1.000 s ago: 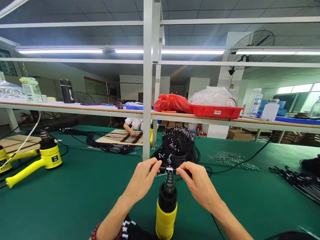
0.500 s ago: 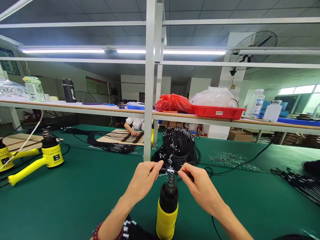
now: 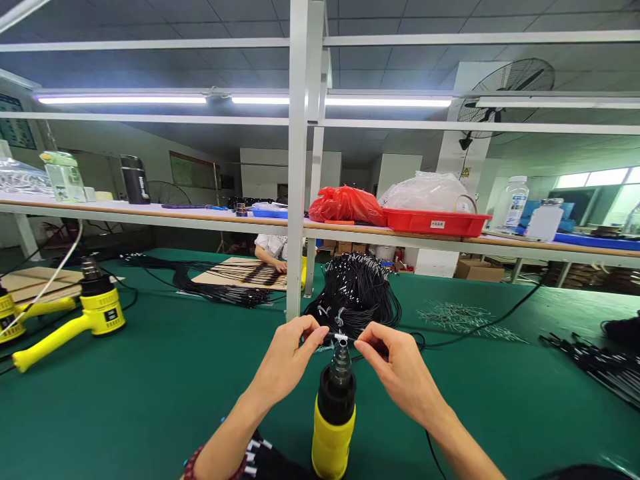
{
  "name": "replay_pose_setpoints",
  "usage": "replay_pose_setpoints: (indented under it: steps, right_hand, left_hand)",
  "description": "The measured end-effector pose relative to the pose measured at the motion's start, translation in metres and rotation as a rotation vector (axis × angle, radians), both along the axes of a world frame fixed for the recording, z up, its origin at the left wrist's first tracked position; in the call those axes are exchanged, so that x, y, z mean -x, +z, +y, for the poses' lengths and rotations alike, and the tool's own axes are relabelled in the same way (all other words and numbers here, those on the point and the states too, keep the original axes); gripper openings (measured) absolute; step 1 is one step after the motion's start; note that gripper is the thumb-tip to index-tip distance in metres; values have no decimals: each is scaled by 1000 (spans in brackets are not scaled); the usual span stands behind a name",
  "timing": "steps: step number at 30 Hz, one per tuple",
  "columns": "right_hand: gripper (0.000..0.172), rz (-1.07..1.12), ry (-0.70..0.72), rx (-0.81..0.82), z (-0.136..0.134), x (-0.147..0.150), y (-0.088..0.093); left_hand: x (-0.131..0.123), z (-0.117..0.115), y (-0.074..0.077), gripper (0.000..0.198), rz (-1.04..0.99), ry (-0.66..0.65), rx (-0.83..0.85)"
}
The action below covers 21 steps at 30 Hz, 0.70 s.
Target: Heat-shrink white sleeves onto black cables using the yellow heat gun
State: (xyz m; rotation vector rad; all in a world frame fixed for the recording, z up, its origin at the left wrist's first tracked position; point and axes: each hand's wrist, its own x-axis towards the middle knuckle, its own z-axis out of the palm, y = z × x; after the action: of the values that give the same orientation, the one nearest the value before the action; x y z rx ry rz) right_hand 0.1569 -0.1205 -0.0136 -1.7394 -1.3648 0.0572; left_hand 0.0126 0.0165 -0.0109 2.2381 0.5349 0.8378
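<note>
A yellow heat gun point(image 3: 334, 427) stands upright in front of me, its metal nozzle pointing up. Over the nozzle tip lies a short white sleeve point(image 3: 341, 337) on a thin black cable, stretched between my two hands. My left hand point(image 3: 287, 357) pinches the cable at the left of the sleeve. At the right, the fingertips of my right hand point(image 3: 393, 363) are pinched on the cable's other side. Behind the nozzle sits a big bundle of black cables point(image 3: 357, 293) with white ends. More black cables with white tags point(image 3: 257, 457) lie near my left forearm.
Another yellow heat gun point(image 3: 100, 307) rests at the left. A shelf post point(image 3: 297, 167) rises just beyond my hands. Thin clear scraps point(image 3: 465, 320) and black cables point(image 3: 595, 367) lie at the right. A red tray point(image 3: 435, 223) is on the shelf. Across the table, a person's arm point(image 3: 273, 257) shows.
My hands stay over the nozzle, and the white sleeve has shifted slightly, baring the nozzle's opening. The person's hand across the table has moved a little to the right.
</note>
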Motion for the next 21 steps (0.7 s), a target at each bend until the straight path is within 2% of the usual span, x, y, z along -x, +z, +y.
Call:
replay_pose_setpoints:
  steps: [11, 18, 21]
  right_hand:
    - [19, -25, -14, -15, 1, -2, -3]
    - [33, -5, -6, 45, -2, -1, -1]
    - [38, 5, -1, 65, -4, -1, -1]
  left_hand:
    - [3, -2, 0, 19, 4, -25, -17]
    - [2, -1, -1, 43, 37, 14, -94]
    - [2, -2, -2, 46, 36, 10, -88]
